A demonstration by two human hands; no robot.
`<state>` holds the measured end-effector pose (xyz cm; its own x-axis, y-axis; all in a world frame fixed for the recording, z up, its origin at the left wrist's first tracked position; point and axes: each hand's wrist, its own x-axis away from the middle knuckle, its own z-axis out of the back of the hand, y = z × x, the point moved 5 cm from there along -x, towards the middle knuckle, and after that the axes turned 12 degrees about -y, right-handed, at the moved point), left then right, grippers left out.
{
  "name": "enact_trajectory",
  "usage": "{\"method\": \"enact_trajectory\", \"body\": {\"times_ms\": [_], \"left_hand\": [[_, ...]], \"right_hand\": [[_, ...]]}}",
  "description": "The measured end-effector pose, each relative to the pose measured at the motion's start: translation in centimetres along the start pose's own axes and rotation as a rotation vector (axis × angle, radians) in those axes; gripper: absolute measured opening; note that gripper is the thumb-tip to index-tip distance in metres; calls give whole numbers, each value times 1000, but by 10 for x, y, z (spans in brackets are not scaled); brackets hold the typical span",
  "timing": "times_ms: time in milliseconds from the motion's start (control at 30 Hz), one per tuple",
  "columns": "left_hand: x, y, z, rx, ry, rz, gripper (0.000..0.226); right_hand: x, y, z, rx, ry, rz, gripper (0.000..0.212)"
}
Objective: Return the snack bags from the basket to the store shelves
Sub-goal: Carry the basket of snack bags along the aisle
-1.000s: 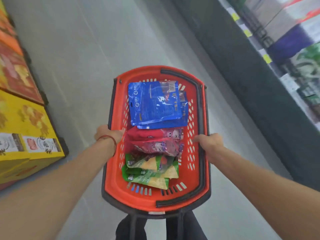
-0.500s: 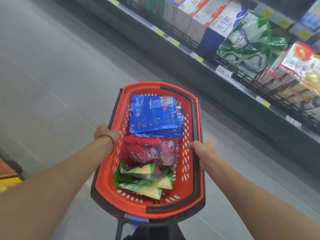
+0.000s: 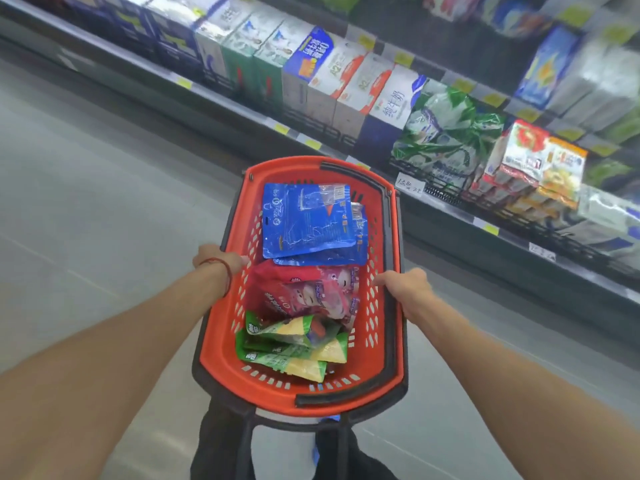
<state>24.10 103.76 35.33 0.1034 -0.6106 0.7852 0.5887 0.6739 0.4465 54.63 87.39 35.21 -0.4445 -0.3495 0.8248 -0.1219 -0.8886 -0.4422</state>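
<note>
I carry a red plastic basket (image 3: 370,388) in front of me. My left hand (image 3: 218,259) grips its left rim and my right hand (image 3: 407,285) grips its right rim. Inside, blue snack bags (image 3: 306,220) lie at the far end, pink and red snack bags (image 3: 304,292) in the middle, and green and yellow snack bags (image 3: 294,344) nearest me. The store shelves (image 3: 450,202) run diagonally across the upper right, stocked with boxes and packs.
White milk cartons (image 3: 360,88) and a green wrapped multipack (image 3: 446,133) stand on the lowest shelf just beyond the basket. Yellow price tags line the shelf edges. Grey aisle floor (image 3: 104,202) spreads to the left. My legs and shoes show below the basket.
The view has swung right, away from the yellow boxes on the left and toward the shelves, which now fill the upper right. Both hands have kept their grip on the basket.
</note>
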Motion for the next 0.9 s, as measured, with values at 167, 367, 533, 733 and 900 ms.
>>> {"method": "enact_trajectory", "body": {"times_ms": [167, 367, 533, 733, 900], "left_hand": [[-25, 83, 76, -69, -78, -123, 66], [-43, 160, 150, -178, -143, -268, 74], [-83, 207, 195, -272, -130, -271, 71], [-171, 239, 219, -306, -118, -209, 65], [-244, 235, 237, -316, -136, -174, 69]], "right_hand": [[38, -80, -28, -63, 138, 47, 44], [69, -137, -74, -126, 182, 40, 54], [52, -194, -111, -115, 154, 72, 51], [-15, -250, -151, -73, 88, 45, 37], [-64, -279, -199, 6, 87, -2, 33]]}}
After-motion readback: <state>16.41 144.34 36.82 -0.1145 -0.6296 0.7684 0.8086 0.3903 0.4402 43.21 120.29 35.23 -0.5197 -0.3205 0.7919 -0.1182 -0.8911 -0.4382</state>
